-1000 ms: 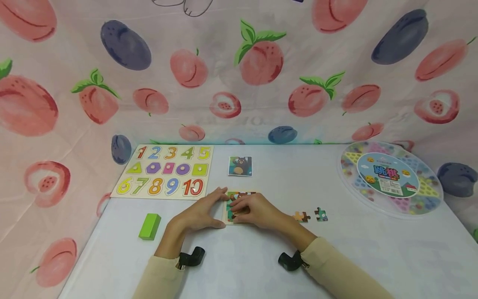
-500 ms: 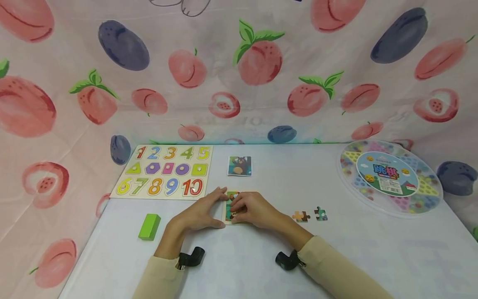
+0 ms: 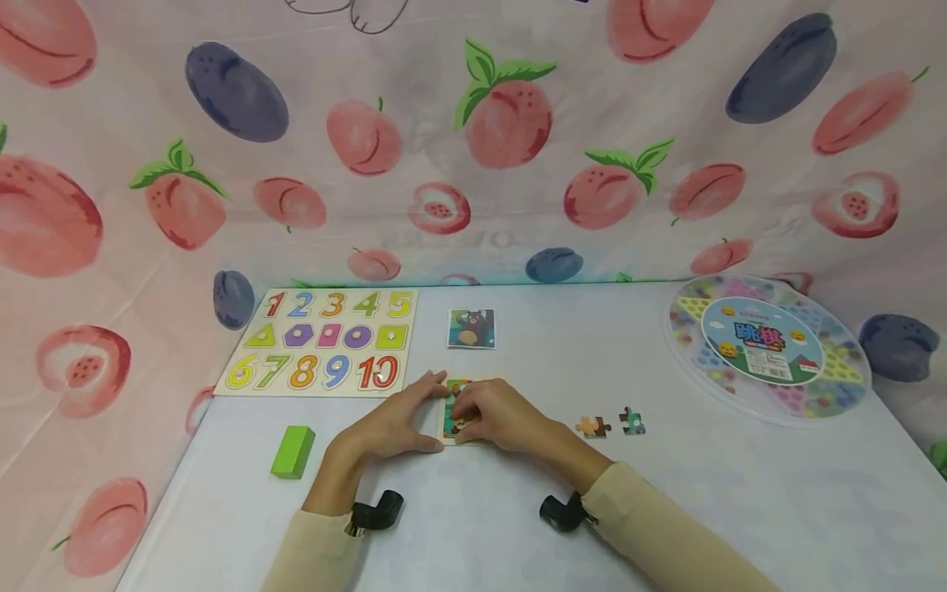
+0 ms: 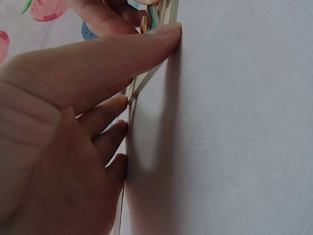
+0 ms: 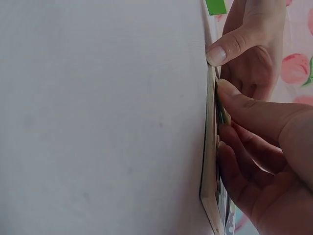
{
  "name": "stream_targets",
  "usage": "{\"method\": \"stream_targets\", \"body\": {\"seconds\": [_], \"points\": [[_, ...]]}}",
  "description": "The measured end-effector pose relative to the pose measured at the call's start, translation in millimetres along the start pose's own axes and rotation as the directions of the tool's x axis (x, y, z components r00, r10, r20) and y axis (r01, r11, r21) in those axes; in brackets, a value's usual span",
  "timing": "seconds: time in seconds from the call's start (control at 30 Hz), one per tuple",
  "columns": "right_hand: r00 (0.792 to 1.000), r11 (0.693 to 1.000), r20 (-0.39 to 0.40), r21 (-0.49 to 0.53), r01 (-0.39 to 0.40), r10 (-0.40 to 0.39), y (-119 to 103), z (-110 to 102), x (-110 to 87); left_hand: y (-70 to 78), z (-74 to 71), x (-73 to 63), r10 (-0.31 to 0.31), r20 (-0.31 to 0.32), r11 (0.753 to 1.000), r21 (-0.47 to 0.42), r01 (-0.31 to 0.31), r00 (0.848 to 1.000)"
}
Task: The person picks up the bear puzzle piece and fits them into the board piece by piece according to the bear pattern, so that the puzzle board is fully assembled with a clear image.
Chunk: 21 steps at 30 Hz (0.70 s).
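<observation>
A small wooden jigsaw tray (image 3: pixel 446 429) with a bear picture lies on the table, largely covered by both hands. My left hand (image 3: pixel 392 423) spans its left side with spread, fairly straight fingers, the thumb touching the front corner and the index finger near the back one. Over the tray, my right hand (image 3: pixel 497 415) pinches a jigsaw piece (image 5: pixel 224 113) between thumb and fingers; in the right wrist view the piece stands tilted, its lower edge at the tray. Two loose jigsaw pieces (image 3: pixel 593 427) lie to the right. The bear picture card (image 3: pixel 471 329) sits behind the tray.
A number-and-shape puzzle board (image 3: pixel 314 341) lies at the back left, with a green block (image 3: pixel 293 451) in front of it. At the back right is a round clear board-game case (image 3: pixel 769 349). A fruit-print curtain (image 3: pixel 436 131) hangs behind the white table (image 3: pixel 473 534).
My right hand shifts very slightly at the tray, still pinching the jigsaw piece. My left hand keeps its place. The whole head view has drifted a little.
</observation>
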State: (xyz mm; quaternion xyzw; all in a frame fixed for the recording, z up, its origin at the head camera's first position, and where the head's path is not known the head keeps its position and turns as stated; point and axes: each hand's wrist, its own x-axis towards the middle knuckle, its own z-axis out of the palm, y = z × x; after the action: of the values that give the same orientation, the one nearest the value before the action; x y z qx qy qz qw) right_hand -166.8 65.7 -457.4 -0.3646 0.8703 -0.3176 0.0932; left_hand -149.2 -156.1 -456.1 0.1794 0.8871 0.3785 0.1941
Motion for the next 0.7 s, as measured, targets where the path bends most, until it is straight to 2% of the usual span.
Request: {"method": "stream_targets", "body": {"seconds": [0.17, 0.5, 0.7], "points": [[1.0, 0.999, 0.008, -0.02, -0.026, 0.027, -1.2, -0.3, 0.4, 0.5, 0.2, 0.3, -0.002, -0.001, 1.0, -0.013, 0.002, 1.0], [0.998, 0.999, 0.031, 0.023, -0.048, 0.047, 3.1, -1.6, 2.7, 1.7, 0.2, 0.9, -0.009, 0.0, 1.0, -0.007, 0.009, 1.0], [0.999, 0.999, 0.021, 0.026, -0.034, 0.033, 3.5, -0.2, 2.5, 0.3, 0.4, 1.0, -0.013, 0.004, 1.0, -0.003, 0.013, 1.0]]}}
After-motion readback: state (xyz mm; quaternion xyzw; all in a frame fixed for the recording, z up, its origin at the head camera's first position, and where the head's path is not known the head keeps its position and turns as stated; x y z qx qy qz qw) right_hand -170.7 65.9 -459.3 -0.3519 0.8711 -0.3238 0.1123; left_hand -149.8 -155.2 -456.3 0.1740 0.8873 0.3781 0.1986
